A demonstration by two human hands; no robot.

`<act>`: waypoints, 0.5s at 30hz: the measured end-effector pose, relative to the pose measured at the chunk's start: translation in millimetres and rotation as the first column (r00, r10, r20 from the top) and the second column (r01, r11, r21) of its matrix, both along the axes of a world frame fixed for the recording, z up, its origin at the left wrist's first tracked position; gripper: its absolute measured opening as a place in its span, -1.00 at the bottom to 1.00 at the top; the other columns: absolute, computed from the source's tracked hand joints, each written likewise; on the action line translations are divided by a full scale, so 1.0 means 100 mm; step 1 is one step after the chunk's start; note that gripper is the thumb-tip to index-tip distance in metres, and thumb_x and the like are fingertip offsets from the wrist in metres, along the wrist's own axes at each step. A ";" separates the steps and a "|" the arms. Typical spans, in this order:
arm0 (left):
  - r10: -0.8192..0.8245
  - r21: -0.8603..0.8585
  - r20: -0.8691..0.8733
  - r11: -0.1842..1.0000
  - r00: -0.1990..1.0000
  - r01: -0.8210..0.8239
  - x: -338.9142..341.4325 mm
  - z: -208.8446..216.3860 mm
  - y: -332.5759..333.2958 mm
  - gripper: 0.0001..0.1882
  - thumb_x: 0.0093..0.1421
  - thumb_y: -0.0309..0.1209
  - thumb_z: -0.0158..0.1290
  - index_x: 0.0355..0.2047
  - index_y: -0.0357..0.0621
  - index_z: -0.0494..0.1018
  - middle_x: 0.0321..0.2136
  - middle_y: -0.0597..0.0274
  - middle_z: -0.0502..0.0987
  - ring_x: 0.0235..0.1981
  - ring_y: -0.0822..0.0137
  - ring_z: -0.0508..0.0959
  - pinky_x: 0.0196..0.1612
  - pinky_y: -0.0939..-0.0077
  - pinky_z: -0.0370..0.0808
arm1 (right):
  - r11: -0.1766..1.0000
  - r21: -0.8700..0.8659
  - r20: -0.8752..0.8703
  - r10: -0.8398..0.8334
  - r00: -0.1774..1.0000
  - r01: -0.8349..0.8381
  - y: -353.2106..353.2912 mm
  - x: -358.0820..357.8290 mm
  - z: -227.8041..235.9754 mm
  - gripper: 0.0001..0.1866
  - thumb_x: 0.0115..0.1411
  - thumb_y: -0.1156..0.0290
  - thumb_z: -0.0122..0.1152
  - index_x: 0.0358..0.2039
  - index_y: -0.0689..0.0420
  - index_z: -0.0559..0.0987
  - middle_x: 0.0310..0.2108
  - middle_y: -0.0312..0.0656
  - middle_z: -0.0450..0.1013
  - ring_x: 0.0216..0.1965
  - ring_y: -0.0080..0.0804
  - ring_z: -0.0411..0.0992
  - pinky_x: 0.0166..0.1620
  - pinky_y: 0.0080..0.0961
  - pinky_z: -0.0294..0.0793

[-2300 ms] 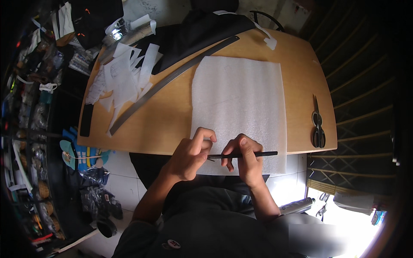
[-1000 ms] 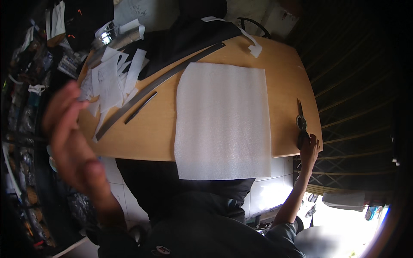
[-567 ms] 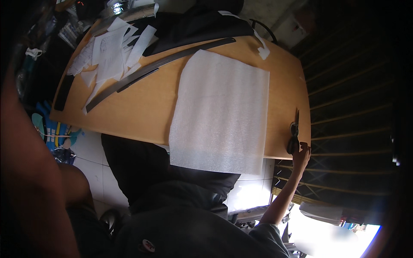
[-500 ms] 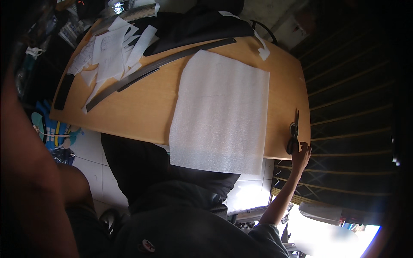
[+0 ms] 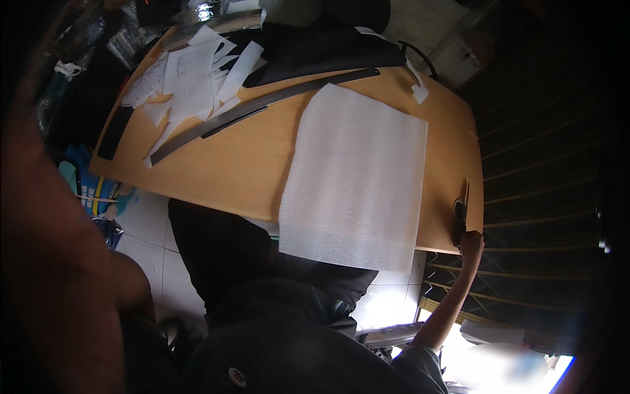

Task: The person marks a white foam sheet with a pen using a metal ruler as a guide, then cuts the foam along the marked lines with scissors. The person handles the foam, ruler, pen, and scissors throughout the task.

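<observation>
My right hand (image 5: 472, 243) is at the table's near right corner, its fingers drawn together at the handles of dark-handled scissors (image 5: 460, 215). The blades point away from me and still lie along the table's right side. To the left of the scissors a sheet of white foam wrap (image 5: 357, 177) lies flat, its near edge hanging over the table's front edge above my lap. My left arm (image 5: 62, 262) rises large and blurred along the left side of the view. The left hand itself is out of sight.
On the wooden table (image 5: 226, 174) lie a long metal ruler (image 5: 262, 102), a shorter dark strip (image 5: 234, 122), white paper pieces (image 5: 190, 75), a black flat piece (image 5: 116, 133) and black cloth (image 5: 321, 56). A folding metal gate (image 5: 538, 177) stands close on the right.
The fingers of my right hand, spread beside the scissors before, have closed in at the handles. The whole view has shifted, so the table appears farther right and lower.
</observation>
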State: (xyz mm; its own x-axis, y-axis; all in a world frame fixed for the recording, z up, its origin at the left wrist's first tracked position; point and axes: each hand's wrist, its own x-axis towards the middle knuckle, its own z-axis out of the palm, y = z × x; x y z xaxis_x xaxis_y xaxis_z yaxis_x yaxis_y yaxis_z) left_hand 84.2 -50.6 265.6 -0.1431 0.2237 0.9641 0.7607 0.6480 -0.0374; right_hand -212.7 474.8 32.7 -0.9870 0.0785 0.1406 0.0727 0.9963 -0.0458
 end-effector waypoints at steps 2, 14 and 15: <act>0.006 0.201 0.036 0.980 0.999 -0.014 -0.05 -0.18 -0.08 -0.51 0.28 -0.20 -0.11 0.04 -0.40 0.26 -0.13 -0.19 0.42 -0.19 0.10 0.49 -0.13 0.24 0.44 | 0.873 -0.472 0.348 0.057 0.936 0.122 0.08 0.09 0.19 -0.72 0.17 0.41 -0.01 -0.42 0.30 0.63 -0.55 -0.04 0.53 -0.47 -0.35 0.56 -0.38 -0.42 0.51; -0.921 0.748 0.350 0.386 -0.173 -0.540 0.36 -2.67 1.68 -0.63 0.29 -0.32 0.07 0.00 -0.27 0.33 -0.11 0.03 0.52 -0.40 0.37 0.55 -0.30 0.51 0.46 | -0.125 -0.961 0.144 0.537 0.831 0.247 -0.89 2.13 0.00 -0.16 -0.07 -0.33 0.34 -0.15 0.21 0.34 -0.40 -0.22 0.31 -0.43 -0.49 0.31 -0.43 -0.50 0.29; -0.937 0.764 0.325 0.342 -0.131 -0.548 0.24 -2.69 1.83 -0.61 0.28 -0.31 0.08 0.02 -0.27 0.32 -0.10 0.05 0.51 -0.39 0.35 0.55 -0.29 0.50 0.46 | -0.081 -0.965 0.162 0.567 0.808 0.251 -0.92 2.25 -0.01 -0.01 -0.18 -0.44 0.37 -0.09 0.23 0.32 -0.37 -0.20 0.31 -0.41 -0.47 0.32 -0.40 -0.48 0.31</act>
State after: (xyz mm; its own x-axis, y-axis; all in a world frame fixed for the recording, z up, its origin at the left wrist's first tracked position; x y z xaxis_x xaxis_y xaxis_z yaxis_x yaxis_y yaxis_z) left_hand 108.5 132.8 -3.7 -0.9003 0.1355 -0.4137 -0.4240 -0.4879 0.7630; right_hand 12.2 382.8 32.0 -0.8525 -0.4506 -0.2650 0.3330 -0.0773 -0.9397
